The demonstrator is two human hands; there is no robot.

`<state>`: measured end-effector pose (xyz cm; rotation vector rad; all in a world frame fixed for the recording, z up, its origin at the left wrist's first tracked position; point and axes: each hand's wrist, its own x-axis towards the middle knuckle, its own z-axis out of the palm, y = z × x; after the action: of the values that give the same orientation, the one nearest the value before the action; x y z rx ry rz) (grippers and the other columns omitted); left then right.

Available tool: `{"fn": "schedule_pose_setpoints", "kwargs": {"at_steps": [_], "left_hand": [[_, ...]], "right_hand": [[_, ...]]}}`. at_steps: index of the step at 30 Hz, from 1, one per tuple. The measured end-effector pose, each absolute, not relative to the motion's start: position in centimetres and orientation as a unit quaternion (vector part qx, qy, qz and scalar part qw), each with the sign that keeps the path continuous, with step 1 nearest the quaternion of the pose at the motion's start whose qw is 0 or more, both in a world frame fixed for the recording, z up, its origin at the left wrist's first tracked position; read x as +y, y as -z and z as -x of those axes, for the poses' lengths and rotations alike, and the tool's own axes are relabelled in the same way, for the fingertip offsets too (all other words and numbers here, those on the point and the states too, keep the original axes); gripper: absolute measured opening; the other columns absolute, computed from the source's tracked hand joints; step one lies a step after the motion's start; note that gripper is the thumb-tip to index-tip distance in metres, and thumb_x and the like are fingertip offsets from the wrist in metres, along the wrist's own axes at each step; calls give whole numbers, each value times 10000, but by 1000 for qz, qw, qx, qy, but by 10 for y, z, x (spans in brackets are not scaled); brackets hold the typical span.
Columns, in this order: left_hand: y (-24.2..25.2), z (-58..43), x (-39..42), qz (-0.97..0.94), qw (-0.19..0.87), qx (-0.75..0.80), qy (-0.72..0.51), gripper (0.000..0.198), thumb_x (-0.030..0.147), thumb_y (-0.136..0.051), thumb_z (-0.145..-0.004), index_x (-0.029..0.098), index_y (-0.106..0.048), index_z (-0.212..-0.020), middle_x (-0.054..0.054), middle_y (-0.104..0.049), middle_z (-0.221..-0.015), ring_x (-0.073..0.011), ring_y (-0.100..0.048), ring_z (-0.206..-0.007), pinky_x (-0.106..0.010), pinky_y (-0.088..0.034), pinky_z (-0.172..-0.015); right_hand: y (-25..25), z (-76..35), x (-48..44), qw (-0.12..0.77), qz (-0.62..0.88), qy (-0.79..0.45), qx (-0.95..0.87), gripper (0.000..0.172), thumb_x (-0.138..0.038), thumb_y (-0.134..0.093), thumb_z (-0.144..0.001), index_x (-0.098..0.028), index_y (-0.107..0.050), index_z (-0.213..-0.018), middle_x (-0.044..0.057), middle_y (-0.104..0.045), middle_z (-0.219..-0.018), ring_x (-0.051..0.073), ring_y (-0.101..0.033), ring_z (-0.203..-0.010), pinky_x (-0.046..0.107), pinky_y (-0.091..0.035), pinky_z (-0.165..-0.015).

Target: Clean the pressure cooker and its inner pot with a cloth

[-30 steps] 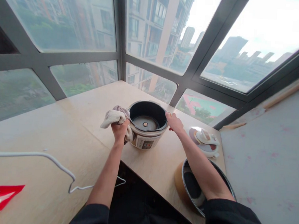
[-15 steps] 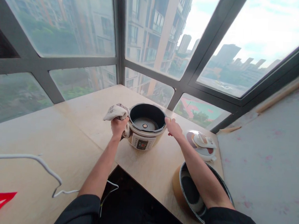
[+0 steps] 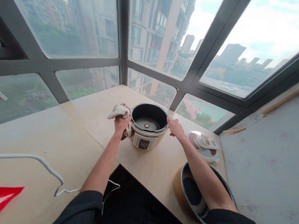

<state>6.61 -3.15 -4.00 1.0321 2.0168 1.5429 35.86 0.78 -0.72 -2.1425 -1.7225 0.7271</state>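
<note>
An electric pressure cooker (image 3: 144, 142) stands on the counter without its lid. Its dark inside is bare, with a small round sensor at the bottom centre. My left hand (image 3: 121, 124) is closed around a crumpled white-and-brown cloth (image 3: 121, 111), which presses against the cooker's left side. At the right rim, my right hand (image 3: 176, 127) grips the side of the cooker, its fingertips partly hidden. Beyond my right wrist lies the cooker lid (image 3: 204, 145), white and brown. The inner pot (image 3: 180, 186), dark inside and golden outside, is tilted under my right forearm.
A white cord (image 3: 41, 160) runs over the left of the wooden counter (image 3: 86, 158). A red-and-white packet (image 3: 3, 197) lies at the lower left. Windows (image 3: 154, 31) close off the back, and a papered wall (image 3: 268, 163) bounds the right.
The camera view has shifted slightly to the left, so everything appears a little further right. Both hands keep their places on the cloth and the cooker.
</note>
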Motion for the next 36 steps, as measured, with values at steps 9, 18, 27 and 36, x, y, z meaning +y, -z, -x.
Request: {"fn": "schedule_pose_setpoints", "kwargs": {"at_steps": [9, 18, 27, 36], "left_hand": [[40, -70, -33, -366, 193, 700, -582, 376, 214, -768, -698, 152, -693, -1061, -113, -736, -1140, -291, -637, -1236, -375, -465, -1115], [43, -63, -27, -383, 211, 678, -591, 391, 191, -773, -686, 150, -683, -1065, -99, -734, -1100, -272, -677, -1133, -399, -503, -1066], [47, -56, -23, -394, 224, 671, -587, 296, 213, -755, -671, 165, -688, -955, -102, -742, -1025, -290, -698, -1081, -420, -530, -1034], [45, -60, -36, -363, 219, 715, -556, 428, 278, -770, -691, 164, -660, -1090, -125, -711, -1190, -324, -639, -1234, -408, -468, -1113]], "right_hand": [[32, -370, 23, 213, 710, -341, -579, 470, -533, -233, -1068, -144, -488, -1138, 29, -599, -727, 167, -662, -479, 247, -531, -450], [25, -372, 13, 178, 721, -369, -558, 428, -442, -220, -1078, -127, -510, -1086, -24, -507, -602, 177, -631, -413, 243, -487, -405], [20, -379, -39, 116, 720, -410, -548, 486, -481, -225, -1075, -161, -523, -863, -64, -370, -428, 181, -549, -335, 243, -435, -349], [16, -379, -71, 136, 694, -453, -543, 342, -422, -290, -1051, -197, -456, -853, -75, -401, -470, 167, -576, -352, 231, -461, -377]]}}
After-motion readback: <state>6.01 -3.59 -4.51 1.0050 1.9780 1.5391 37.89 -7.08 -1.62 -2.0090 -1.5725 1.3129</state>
